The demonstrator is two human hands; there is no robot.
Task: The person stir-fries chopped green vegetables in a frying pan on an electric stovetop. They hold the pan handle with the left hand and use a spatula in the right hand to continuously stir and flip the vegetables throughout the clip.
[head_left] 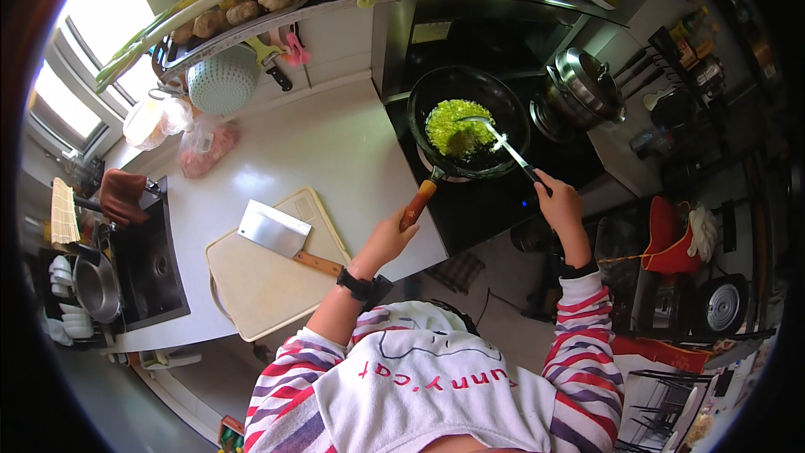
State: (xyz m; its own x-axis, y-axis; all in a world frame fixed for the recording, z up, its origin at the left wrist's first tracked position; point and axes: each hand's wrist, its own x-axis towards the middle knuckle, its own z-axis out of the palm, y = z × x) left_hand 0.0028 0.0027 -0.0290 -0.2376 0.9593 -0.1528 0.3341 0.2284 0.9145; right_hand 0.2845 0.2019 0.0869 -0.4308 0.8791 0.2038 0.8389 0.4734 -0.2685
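A dark wok [516,132] sits on the black cooktop [465,220]. Inside it lies a mound of finely chopped yellow-green food [449,123], its exact kind not clear. My left hand [385,242] is closed around the wok's brown wooden handle [419,204]. In my right hand [560,204] is the dark grip of a metal cooking spatula or ladle [517,156]. Its head rests on the food and partly covers it. Left of my left wrist, a cleaver [277,229] with a wooden handle lies flat across a cream cutting board [251,289].
A lidded steel pot [582,85] stands right of the wok. On the white counter [352,138] lies a plastic bag of pinkish food [207,148]. A dark sink [148,264] is at far left. Above the counter runs a shelf [277,22] holding leeks and garlic; a colander [223,78] hangs below.
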